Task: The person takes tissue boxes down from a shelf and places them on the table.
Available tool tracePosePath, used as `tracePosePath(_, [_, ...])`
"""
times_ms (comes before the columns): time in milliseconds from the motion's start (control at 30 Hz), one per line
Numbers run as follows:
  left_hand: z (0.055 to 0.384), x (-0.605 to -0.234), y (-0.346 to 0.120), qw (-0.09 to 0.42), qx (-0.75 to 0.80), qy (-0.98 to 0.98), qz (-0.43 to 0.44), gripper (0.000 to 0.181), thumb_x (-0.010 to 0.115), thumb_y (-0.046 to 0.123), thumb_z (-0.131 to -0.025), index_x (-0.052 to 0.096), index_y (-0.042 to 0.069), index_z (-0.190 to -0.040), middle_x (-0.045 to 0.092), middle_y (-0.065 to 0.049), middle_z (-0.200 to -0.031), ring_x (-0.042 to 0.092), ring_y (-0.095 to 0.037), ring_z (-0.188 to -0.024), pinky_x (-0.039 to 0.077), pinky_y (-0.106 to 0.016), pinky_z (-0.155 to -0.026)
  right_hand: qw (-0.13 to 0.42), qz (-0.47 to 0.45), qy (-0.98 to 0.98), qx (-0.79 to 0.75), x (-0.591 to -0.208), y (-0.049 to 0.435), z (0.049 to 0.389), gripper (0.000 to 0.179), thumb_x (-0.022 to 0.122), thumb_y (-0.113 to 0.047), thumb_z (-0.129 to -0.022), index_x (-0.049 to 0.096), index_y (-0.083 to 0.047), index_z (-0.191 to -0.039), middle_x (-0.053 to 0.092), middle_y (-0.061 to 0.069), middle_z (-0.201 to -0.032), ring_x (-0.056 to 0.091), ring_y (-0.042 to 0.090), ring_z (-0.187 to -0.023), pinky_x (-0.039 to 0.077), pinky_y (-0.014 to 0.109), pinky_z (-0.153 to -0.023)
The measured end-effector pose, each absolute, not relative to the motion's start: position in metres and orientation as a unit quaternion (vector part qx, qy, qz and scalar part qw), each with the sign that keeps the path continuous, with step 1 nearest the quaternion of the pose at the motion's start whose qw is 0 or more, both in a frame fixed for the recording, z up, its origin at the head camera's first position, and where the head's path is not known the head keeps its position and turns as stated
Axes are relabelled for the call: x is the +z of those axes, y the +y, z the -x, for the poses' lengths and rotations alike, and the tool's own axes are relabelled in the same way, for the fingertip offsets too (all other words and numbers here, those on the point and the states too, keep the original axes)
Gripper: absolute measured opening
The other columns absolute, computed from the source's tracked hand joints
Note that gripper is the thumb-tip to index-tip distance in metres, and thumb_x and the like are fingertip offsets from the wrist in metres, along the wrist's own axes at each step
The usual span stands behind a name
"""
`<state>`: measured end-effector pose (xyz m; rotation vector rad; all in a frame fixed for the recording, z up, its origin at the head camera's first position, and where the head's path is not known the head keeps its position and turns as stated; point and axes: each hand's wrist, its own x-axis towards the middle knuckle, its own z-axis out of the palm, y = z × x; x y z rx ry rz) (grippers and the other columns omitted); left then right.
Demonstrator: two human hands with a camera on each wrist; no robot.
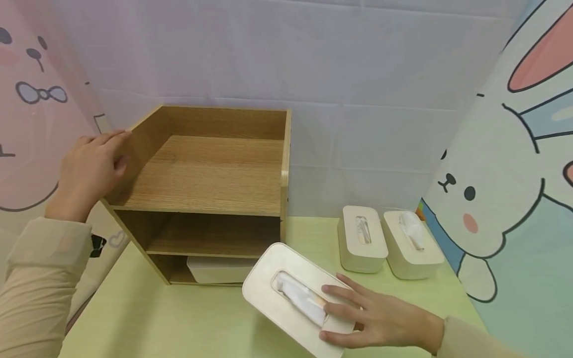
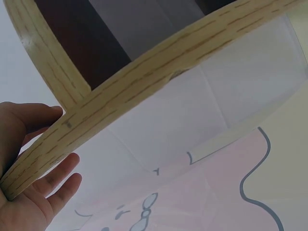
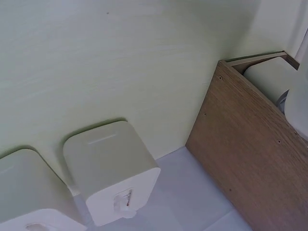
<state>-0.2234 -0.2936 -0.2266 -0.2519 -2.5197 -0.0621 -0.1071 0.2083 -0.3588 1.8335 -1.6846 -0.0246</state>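
Observation:
A white tissue box (image 1: 261, 278) with tissue showing in its slot is tilted in front of the wooden shelf. My right hand (image 1: 380, 315) grips its near right end, with fingers spread over the top; the underside is hidden. In the right wrist view only a pale part of the held box (image 3: 299, 103) shows at the right edge. My left hand (image 1: 91, 164) holds the left side panel of the shelf (image 1: 219, 171). In the left wrist view its thumb and fingers (image 2: 65, 187) lie on opposite sides of the panel edge (image 2: 110, 94).
Another white box (image 1: 219, 271) lies in the shelf's bottom compartment. Two more tissue boxes, one nearer the shelf (image 1: 362, 258) and one further right (image 1: 414, 263), stand on the light green table (image 1: 192, 318). A pale curtain (image 1: 358, 99) hangs behind.

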Motion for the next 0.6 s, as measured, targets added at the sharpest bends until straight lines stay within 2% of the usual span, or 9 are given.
tracePosePath(200, [0.224, -0.226, -0.294, 0.299, -0.025, -0.949, 0.098, 0.048, 0.054, 0.007, -0.083, 0.047, 0.004, -0.130, 0.052, -0.021, -0.129, 0.043, -0.050, -0.103, 0.036, -0.061, -0.088, 0.320, -0.693, -0.646, 0.009, -0.367, 0.221, 0.101, 0.049, 0.028, 0.006, -0.093, 0.041, -0.013, -0.136, 0.054, 0.012, -0.116, 0.051, 0.038, -0.111, 0.033, 0.059, -0.102])
tracePosePath(367, [0.225, -0.226, -0.294, 0.302, -0.024, -0.948, 0.101, 0.047, 0.054, 0.006, -0.082, 0.047, 0.004, -0.129, 0.052, -0.021, -0.128, 0.043, -0.050, -0.103, 0.036, -0.061, -0.089, 0.314, -0.682, -0.661, 0.012, -0.379, 0.232, 0.098, 0.047, 0.028, 0.003, -0.094, 0.043, -0.014, -0.135, 0.054, 0.012, -0.117, 0.050, 0.039, -0.112, 0.024, 0.060, -0.107])
tracePosePath(600, [0.224, -0.227, -0.294, 0.304, -0.026, -0.947, 0.101, 0.047, 0.053, 0.006, -0.082, 0.048, 0.004, -0.129, 0.052, -0.021, -0.128, 0.043, -0.050, -0.102, 0.036, -0.061, -0.087, 0.311, -0.646, -0.696, 0.020, -0.397, 0.244, 0.100, 0.050, 0.025, 0.005, -0.092, 0.046, -0.017, -0.132, 0.054, 0.011, -0.112, 0.050, 0.037, -0.111, 0.024, 0.055, -0.109])
